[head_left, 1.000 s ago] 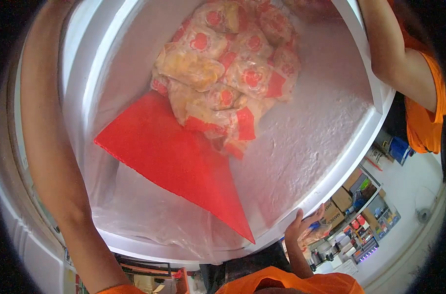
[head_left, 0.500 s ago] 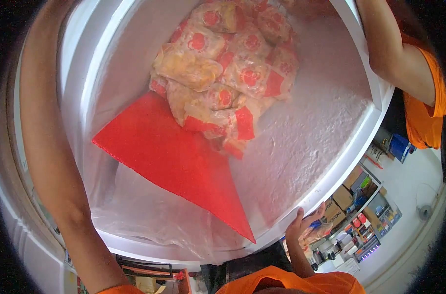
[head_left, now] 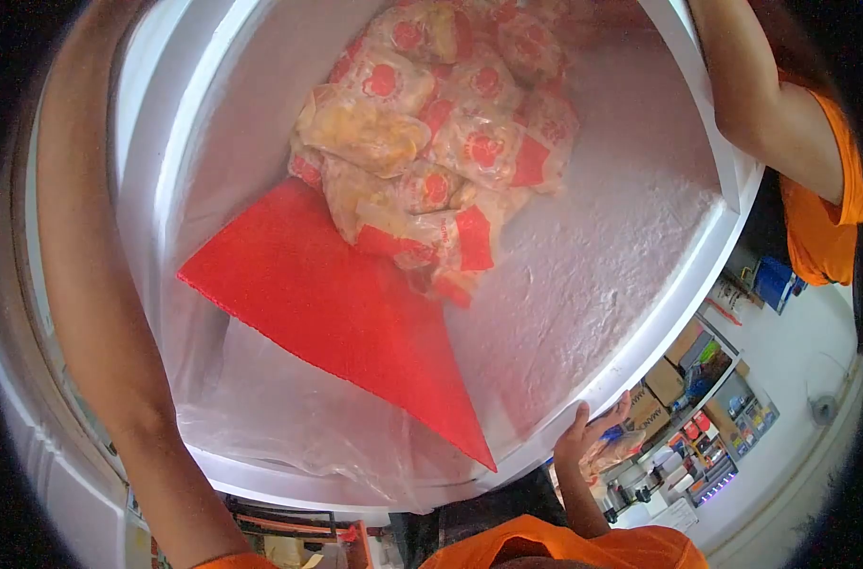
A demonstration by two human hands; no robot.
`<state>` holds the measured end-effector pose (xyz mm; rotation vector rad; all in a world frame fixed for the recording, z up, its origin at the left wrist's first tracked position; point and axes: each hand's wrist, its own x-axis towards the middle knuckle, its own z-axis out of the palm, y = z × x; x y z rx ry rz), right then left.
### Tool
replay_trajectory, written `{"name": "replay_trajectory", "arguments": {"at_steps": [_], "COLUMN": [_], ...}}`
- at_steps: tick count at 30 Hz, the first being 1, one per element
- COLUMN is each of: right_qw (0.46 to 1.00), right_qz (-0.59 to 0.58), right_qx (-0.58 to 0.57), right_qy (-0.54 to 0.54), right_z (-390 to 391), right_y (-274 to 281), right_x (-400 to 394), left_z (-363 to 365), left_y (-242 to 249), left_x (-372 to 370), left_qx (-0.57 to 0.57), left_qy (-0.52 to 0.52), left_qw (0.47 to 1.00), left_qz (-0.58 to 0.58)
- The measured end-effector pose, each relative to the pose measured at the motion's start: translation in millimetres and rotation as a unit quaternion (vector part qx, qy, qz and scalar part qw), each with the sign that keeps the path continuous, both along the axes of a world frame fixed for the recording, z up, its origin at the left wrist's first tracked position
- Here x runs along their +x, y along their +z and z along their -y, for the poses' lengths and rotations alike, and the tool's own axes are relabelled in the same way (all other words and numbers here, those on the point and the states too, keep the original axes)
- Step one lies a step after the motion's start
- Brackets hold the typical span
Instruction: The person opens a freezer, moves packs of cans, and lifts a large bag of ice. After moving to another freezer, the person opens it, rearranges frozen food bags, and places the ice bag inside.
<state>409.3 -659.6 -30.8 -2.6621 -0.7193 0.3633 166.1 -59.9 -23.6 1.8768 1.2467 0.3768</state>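
My left arm runs up the left edge of the view, over the side of a white frosted freezer [head_left: 631, 365], and its hand is out of frame. My right hand [head_left: 588, 433] is at the freezer's lower right rim, thumb and fingers apart, with nothing seen in its grasp. Inside the freezer lies a heap of clear plastic bags [head_left: 483, 147] with red labels and pale yellowish contents. A flat red sheet [head_left: 341, 303] rests against the bags' lower left side, its pointed corner reaching towards the near rim. Crumpled clear plastic [head_left: 308, 417] spreads below the sheet.
Another person's bare arm [head_left: 759, 119] and orange sleeve [head_left: 816, 228] are at the upper right, beside the freezer rim; that hand is out of view. Shelves with cardboard boxes [head_left: 661, 381] and small goods stand beyond the lower right rim. Thin mist hangs over the freezer.
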Motion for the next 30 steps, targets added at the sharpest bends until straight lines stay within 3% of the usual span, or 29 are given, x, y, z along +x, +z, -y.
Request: {"name": "replay_trajectory", "arguments": {"at_steps": [30], "right_qw": [1.000], "right_qz": [0.016], "right_qx": [-0.005], "right_qy": [0.009], "right_z": [-1.3], "right_y": [-1.3], "right_x": [0.8], "left_z": [-4.3], "left_y": [3.9], "left_x": [-1.2], "left_qx": [-0.020], "left_qy": [-0.023], "left_qw": [1.000], "left_qz": [-0.007]}}
